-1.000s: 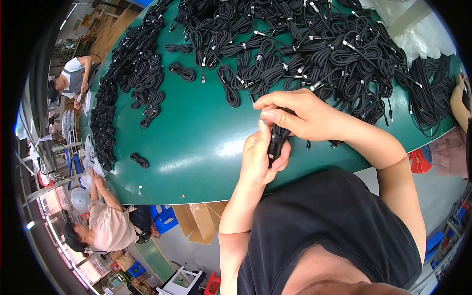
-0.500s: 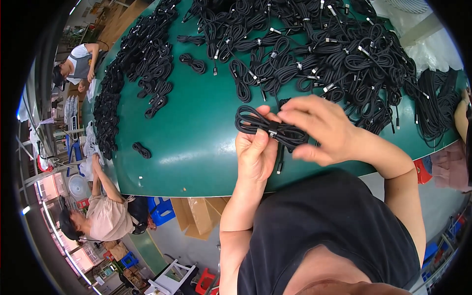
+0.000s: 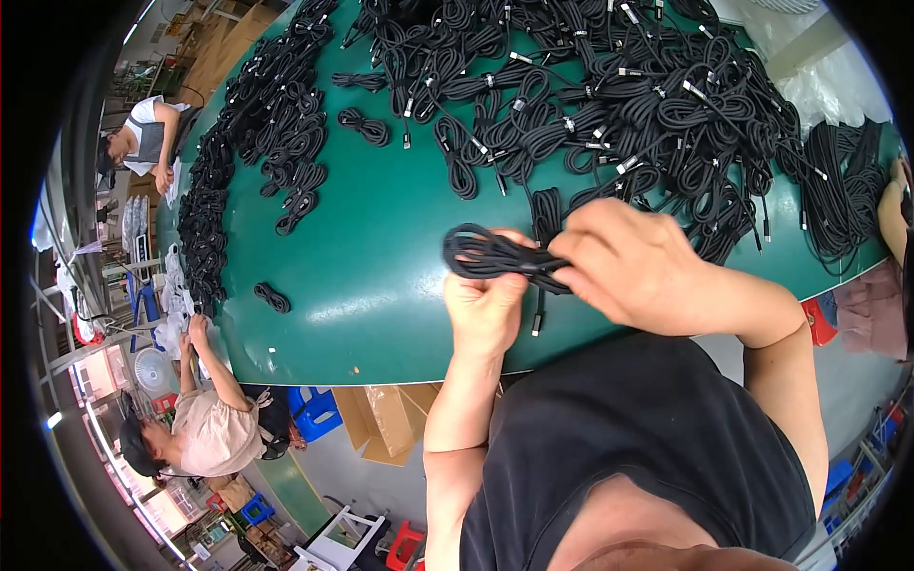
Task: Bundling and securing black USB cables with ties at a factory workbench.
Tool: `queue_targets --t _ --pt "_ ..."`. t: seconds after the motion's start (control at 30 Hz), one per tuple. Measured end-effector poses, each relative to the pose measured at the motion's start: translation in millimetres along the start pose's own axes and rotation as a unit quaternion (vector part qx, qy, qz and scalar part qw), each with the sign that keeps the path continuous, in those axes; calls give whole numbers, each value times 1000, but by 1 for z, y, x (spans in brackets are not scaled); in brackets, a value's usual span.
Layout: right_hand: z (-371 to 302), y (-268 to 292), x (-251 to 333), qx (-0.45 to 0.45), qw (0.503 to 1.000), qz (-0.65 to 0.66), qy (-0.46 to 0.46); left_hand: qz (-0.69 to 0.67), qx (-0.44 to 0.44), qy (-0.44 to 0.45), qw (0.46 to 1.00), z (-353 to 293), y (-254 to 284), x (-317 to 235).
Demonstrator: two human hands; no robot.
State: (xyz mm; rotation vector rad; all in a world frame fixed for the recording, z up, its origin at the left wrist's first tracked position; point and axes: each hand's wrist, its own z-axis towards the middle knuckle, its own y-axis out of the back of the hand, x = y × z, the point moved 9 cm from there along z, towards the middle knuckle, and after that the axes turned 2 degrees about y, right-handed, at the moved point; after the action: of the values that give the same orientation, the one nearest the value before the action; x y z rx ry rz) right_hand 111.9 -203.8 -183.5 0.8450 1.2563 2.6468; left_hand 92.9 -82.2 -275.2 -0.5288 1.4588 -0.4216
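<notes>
A coiled black cable [image 3: 476, 255] is held above the near edge of the green table [image 3: 381, 324]. My left hand [image 3: 487, 303] grips its middle from below, thumb on top and fingers behind. My right hand [image 3: 624, 262] is closed on the coil's right end, thumb and fingers pinched together. One connector end [image 3: 537, 324] hangs below the coil. Just beyond my hands, a large heap of bundled black cables [image 3: 609, 105] with silver plugs covers the far side. My right fingers hide part of the held coil.
A long row of wound cables [image 3: 248, 124] runs along the table's left side. Single bundles [image 3: 364, 126] lie between. Loose straight cables [image 3: 840, 195] sit at the right, near another person's arm [image 3: 893, 214]. Two people work at the left. A cardboard box [image 3: 381, 419] stands below the table edge.
My right hand has gone from spread fingers beside the coil to pinching its right end. The coil has tilted and shifted slightly left, and its strap no longer shows.
</notes>
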Motion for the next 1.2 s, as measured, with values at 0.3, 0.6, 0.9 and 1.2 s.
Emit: queue_targets --t 0.3,0.6,0.9,1.2 --pt "-1 -5 1 12 1000 -24 -8 -34 10 7 999 3 -7 7" --pt "-3 0 -12 -38 999 32 -22 -62 -4 11 998 7 -6 7" --pt "-9 -4 -51 -45 968 196 -150 35 -9 -34 999 17 -11 -19" --pt "-21 -20 -95 -115 847 387 -346 60 29 27 997 9 -11 -4"
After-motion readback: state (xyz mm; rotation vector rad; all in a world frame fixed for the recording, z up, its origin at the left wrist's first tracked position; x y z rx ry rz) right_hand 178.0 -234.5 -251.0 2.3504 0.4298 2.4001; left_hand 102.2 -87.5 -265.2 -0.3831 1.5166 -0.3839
